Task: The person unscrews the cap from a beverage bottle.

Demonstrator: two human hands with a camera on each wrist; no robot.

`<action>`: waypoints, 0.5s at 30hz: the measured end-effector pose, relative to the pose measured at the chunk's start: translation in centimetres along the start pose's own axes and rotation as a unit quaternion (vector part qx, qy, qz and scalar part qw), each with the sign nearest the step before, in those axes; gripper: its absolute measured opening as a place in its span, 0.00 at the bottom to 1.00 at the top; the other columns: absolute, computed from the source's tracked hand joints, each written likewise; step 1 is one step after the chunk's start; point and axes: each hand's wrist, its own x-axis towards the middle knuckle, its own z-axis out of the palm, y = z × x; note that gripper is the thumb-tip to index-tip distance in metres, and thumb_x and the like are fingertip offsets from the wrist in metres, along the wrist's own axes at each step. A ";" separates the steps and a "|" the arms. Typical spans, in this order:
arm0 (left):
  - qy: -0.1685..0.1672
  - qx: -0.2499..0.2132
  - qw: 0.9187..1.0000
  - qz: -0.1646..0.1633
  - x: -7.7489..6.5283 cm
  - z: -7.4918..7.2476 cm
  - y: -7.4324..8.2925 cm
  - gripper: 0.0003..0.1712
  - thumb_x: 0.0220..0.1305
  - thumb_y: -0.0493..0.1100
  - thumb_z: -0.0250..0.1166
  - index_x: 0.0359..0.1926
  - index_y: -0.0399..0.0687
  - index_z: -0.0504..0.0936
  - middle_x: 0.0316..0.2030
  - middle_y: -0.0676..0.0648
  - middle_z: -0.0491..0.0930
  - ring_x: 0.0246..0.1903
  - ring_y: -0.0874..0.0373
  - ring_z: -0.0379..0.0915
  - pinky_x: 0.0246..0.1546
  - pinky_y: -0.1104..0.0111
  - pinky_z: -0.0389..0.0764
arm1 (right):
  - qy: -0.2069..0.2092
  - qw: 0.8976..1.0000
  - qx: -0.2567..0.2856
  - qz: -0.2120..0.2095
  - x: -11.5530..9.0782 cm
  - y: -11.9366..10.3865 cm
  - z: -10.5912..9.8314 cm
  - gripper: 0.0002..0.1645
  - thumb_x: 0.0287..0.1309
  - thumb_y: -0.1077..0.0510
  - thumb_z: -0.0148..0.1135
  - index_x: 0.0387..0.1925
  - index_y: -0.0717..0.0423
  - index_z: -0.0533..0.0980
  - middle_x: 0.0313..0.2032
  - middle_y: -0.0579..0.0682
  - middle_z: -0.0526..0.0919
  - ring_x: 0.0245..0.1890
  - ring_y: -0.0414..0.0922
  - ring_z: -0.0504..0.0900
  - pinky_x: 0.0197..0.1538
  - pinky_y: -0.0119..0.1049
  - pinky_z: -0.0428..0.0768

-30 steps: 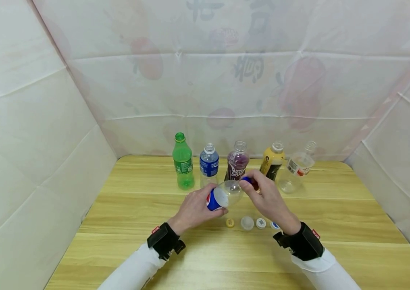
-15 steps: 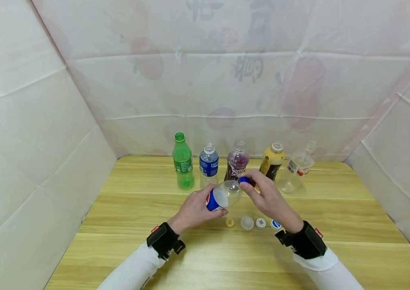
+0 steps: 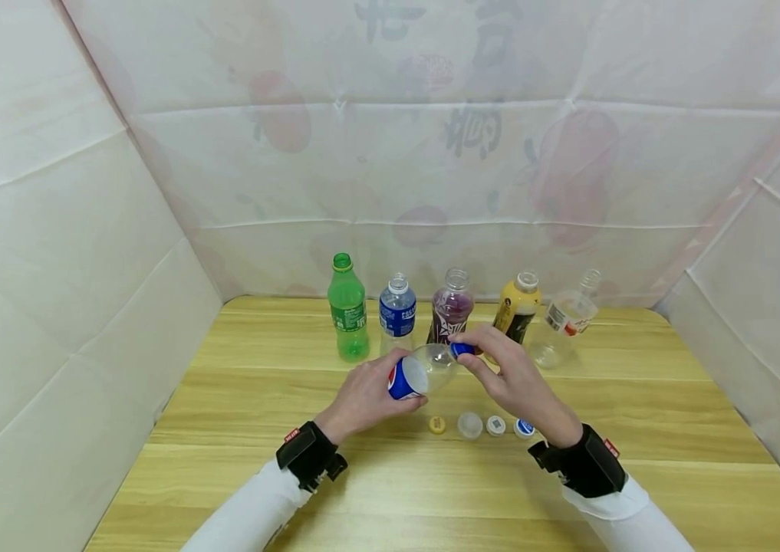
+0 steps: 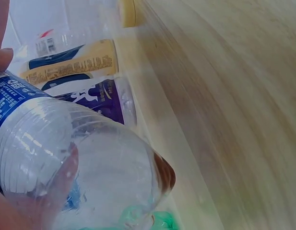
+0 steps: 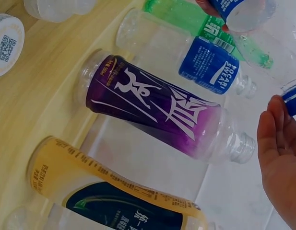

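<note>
A clear bottle with a blue label point(image 3: 406, 379) is tilted over the table, its neck towards the right. My left hand point(image 3: 362, 399) grips it round the label. In the left wrist view a little dark brown liquid point(image 4: 164, 175) shows at the bottle's point(image 4: 109, 158) base end. My right hand point(image 3: 517, 383) pinches a blue cap point(image 3: 462, 349) between thumb and fingers, right at the bottle's mouth. The right wrist view shows this blue cap point(image 5: 293, 100) at the fingertips point(image 5: 277, 104); the fingers and cap hide the bottle's mouth in the head view.
Behind the hands stand several uncapped bottles in a row: green point(image 3: 348, 318), blue-labelled point(image 3: 398, 316), purple point(image 3: 450, 313), yellow point(image 3: 517, 307) and clear point(image 3: 562, 330). In front lie a yellow cap point(image 3: 437, 425), a translucent cap point(image 3: 470, 425), a white cap point(image 3: 496, 425) and a blue-and-white cap point(image 3: 524, 428).
The right fingers and blue cap have moved slightly left and down. The left hand and bottle have shifted a little left. The blue-and-white cap on the table is now more exposed.
</note>
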 end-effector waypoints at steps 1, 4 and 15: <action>0.000 0.000 1.000 -0.002 0.0 0.0 -0.1 0.40 0.57 0.59 0.78 0.65 0.49 0.74 0.48 0.45 0.85 0.44 0.53 0.83 0.40 0.63 0.85 | -0.001 1.000 -0.003 0.002 0.0 0.0 0.0 0.17 0.65 0.68 0.66 0.55 0.61 0.80 0.48 0.48 0.84 0.48 0.45 0.83 0.50 0.43 0.86; -0.001 -0.001 1.000 -0.007 -0.1 0.0 -0.2 0.40 0.57 0.59 0.77 0.65 0.49 0.74 0.49 0.45 0.85 0.44 0.52 0.83 0.41 0.61 0.85 | -0.006 1.000 -0.008 0.005 -0.1 -0.1 0.0 0.19 0.64 0.70 0.67 0.56 0.59 0.81 0.49 0.48 0.83 0.49 0.45 0.83 0.51 0.45 0.85; 0.006 0.016 1.000 -0.007 -0.1 0.0 -0.2 0.40 0.58 0.58 0.78 0.66 0.50 0.73 0.51 0.44 0.84 0.48 0.51 0.82 0.44 0.57 0.86 | -0.017 1.000 -0.013 -0.012 -0.5 0.2 0.1 0.30 0.62 0.75 0.65 0.66 0.61 0.75 0.58 0.55 0.81 0.56 0.51 0.82 0.58 0.38 0.82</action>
